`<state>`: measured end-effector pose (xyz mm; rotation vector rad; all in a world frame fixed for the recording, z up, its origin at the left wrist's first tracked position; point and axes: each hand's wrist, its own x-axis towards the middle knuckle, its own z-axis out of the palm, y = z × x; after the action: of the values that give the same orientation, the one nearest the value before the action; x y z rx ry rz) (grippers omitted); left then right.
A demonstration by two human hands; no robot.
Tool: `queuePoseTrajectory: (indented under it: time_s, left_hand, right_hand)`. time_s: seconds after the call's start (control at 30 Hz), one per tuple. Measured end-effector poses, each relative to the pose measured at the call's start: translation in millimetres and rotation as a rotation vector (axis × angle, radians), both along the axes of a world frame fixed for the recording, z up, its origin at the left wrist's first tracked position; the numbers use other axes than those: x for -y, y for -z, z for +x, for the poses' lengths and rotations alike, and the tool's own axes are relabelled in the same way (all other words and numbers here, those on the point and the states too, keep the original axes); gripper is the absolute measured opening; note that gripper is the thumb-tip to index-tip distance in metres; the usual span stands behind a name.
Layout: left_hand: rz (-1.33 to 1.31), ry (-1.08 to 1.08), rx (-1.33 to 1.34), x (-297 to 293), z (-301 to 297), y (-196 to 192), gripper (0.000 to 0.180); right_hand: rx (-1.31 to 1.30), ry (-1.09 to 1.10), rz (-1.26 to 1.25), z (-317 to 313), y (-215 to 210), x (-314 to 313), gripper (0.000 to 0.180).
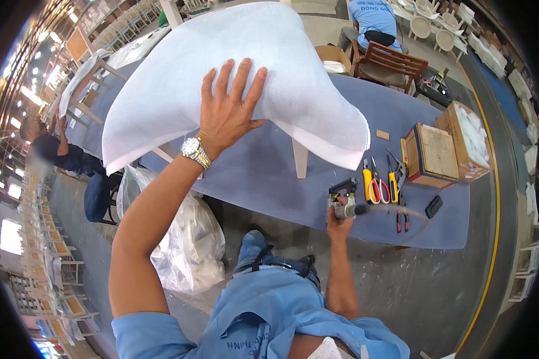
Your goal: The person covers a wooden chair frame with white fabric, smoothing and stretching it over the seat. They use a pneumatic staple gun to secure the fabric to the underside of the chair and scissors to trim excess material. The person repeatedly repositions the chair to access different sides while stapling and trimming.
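A large piece of white woven fabric [221, 36] is draped over a frame whose pale legs [299, 158] stand on the blue-grey covered table [257, 191]. My left hand [227, 116] lies flat on the fabric near its front, fingers spread. At the table's front edge, my right hand [339, 227] is wrapped around what looks like an air staple gun [344, 206]; a thin hose [422, 218] trails from it to the right. The gun is apart from the fabric. The upper part of the frame is hidden under the cloth.
Right of the gun lie scissors [379, 191], yellow-handled tools [393, 186], red-handled pliers [402, 222] and a black object [433, 207]. Two boxes [431, 152] stand beyond. A clear plastic bag [188, 245] sits left of my legs. Co-workers are at left [63, 146] and far right [374, 21].
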<state>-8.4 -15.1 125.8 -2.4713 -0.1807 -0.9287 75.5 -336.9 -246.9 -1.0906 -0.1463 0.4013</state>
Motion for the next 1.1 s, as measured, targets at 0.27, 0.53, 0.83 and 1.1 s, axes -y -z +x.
queuePoseTrajectory:
  time_s: [0.27, 0.53, 0.83, 1.1]
  left_hand:
    - [0.060, -0.015, -0.009, 1, 1, 3, 0.138]
    - [0.057, 0.009, -0.017, 4, 0, 1, 0.132]
    - [0.029, -0.003, -0.022, 5, -4, 1, 0.128]
    - [0.012, 0.014, -0.007, 6, -3, -1, 0.129]
  right_hand:
    - [0.999, 0.126, -0.272, -63, -173, -81, 0.046]
    - [0.655, 0.034, 0.052, -49, -183, -194, 0.037]
    - [0.928, 0.241, 0.038, -54, -200, -204, 0.038]
    - [0.931, 0.254, -0.011, -50, -203, -204, 0.034]
